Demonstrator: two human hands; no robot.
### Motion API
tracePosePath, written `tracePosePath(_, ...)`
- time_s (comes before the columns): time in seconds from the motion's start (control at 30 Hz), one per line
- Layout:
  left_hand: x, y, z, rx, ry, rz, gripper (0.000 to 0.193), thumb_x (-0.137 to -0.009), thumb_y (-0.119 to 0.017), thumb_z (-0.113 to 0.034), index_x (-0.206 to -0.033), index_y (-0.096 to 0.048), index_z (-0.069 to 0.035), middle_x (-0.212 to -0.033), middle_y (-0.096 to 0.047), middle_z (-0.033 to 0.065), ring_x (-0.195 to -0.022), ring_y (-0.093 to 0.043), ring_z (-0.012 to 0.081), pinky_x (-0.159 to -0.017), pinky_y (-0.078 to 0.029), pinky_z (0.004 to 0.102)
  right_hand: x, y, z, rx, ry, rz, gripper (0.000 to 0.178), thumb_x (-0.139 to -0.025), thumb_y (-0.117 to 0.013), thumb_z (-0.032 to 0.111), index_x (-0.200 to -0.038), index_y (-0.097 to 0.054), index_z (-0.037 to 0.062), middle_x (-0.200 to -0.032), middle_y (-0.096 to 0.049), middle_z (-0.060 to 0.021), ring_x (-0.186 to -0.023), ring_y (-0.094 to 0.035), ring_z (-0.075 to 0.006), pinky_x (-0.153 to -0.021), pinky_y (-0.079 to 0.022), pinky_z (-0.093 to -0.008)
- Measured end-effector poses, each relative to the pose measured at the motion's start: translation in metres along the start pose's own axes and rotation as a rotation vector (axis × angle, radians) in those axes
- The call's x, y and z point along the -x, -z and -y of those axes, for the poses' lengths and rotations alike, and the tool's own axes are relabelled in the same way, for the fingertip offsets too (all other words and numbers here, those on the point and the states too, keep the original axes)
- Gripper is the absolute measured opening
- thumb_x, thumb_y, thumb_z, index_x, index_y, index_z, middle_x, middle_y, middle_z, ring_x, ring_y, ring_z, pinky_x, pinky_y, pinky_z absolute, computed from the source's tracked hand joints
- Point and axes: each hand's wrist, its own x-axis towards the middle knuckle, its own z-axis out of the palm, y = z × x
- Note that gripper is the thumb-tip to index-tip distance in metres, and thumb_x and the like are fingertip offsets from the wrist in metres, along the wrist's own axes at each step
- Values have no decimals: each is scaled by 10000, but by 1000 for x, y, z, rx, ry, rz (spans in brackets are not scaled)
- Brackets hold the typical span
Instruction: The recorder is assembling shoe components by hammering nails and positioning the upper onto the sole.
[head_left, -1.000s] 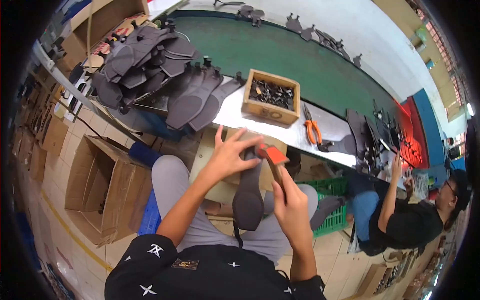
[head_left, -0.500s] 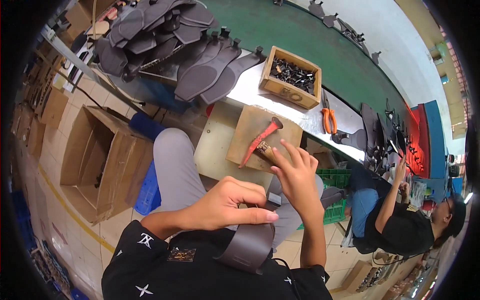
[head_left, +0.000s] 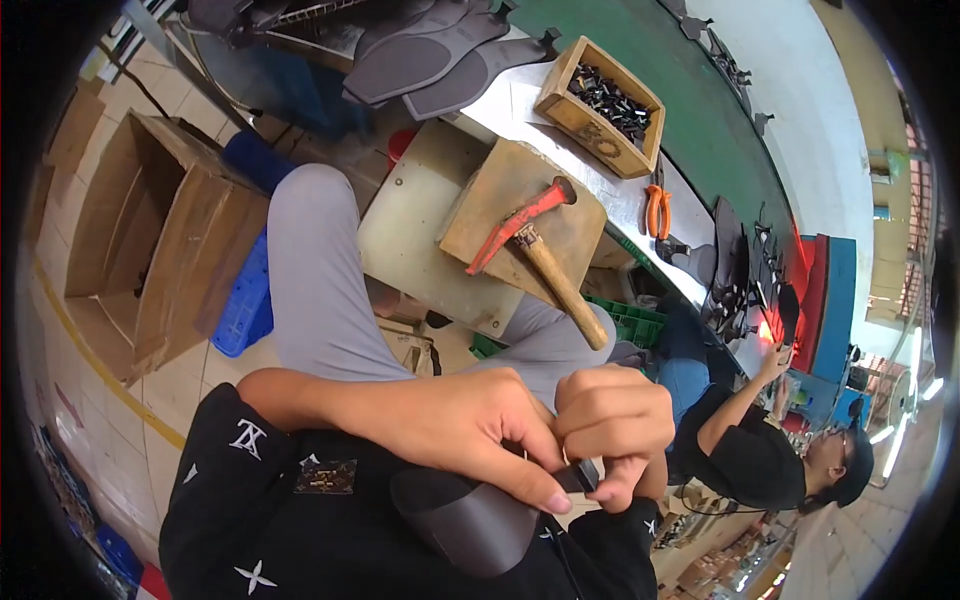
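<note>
Where the left hand (head_left: 470, 425) works, lower centre of the frame: I see it drawn narrow, thumb and fingers pinching the dark sole (head_left: 480, 528) near its right end.
Right hand (head_left: 615, 415): fingers curled into a near-fist just beside the left hand; I read thumb and forefinger as gripping a small black end piece (head_left: 582, 477). I cannot tell whether this piece is one with the sole.
Dark sole position: bottom centre of the frame, bent into a curve in front of the black shirt (head_left: 350, 535).
Hammer (head_left: 535, 250): unheld, centre of the frame; red head on the tan board (head_left: 490, 190), wooden handle pointing lower right past the board's edge.
Tan board support: cream stand (head_left: 400, 215).
Wooden box (head_left: 598, 148): upper right of centre, on the metal bench top (head_left: 505, 105), filled with small black pieces (head_left: 610, 105).
Pliers (head_left: 658, 212): orange handles, just below the wooden box.
Stacked soles (head_left: 405, 65): overlapping, top of the frame, left of the wooden box.
Cardboard box (head_left: 190, 255): left side of the frame.
Co-worker (head_left: 760, 450): right side, one hand raised.
</note>
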Motion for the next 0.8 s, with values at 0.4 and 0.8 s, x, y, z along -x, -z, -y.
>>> tracePosePath(0.4, 16, -3, -13, -190, -60, -179, 279, -903, -729, -198, -766, -640, 29, -707, -563, 93, -621, -553, 183, -574, -408, 313, 15, 4, -16, 130, -162, -198, 583, -882, -575, 541, -889, -660, -35, -828, -644, -144, -763, -623, -306, -716, -487, -415)
tracePosePath(0.8, -10, 26, -7, -744, -403, -688, 238, -843, -750, -110, -1009, -658, 34, -986, -672, 119, -901, -661, 243, -752, -513, 300, 112, -2, -47, 817, -877, -747, 483, -924, -649, 64, -1368, -465, 14, -886, -637, -119, -695, -650, -198, -630, -539, -343)
